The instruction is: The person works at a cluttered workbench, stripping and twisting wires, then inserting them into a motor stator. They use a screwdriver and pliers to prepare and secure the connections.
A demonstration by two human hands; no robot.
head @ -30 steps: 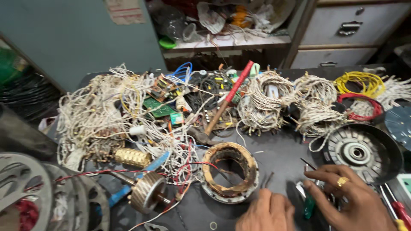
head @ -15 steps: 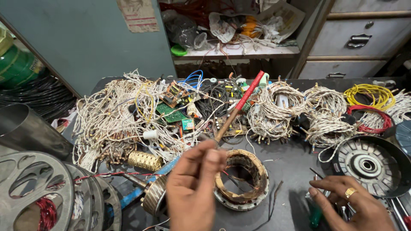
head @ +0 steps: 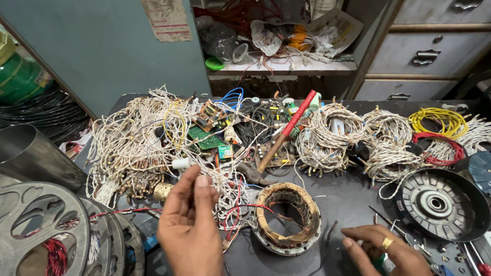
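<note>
My left hand (head: 189, 225) is raised over the dark bench, fingers pinched together near a tangle of white braided wires (head: 138, 143); whether it holds a thin wire I cannot tell. Just right of it lies a round motor stator with brown windings (head: 287, 217). My right hand (head: 388, 248), wearing a gold ring, rests at the bench's near edge with its fingers curled over a green-handled tool (head: 379, 261). A hammer with a red and wood handle (head: 279, 139) lies slanted behind the stator.
Green circuit boards (head: 207, 137) and black cables sit mid-bench. Coils of white (head: 327, 138), yellow (head: 437, 121) and red wire (head: 434, 148) lie right. A dark round motor cover (head: 442, 204) is at right, metal end plates (head: 46, 230) at left. Drawers (head: 434, 53) stand behind.
My left hand rose from the near edge and moved left over the wires, fingers pinching. The right hand stayed low at the edge. The view tilted slightly upward.
</note>
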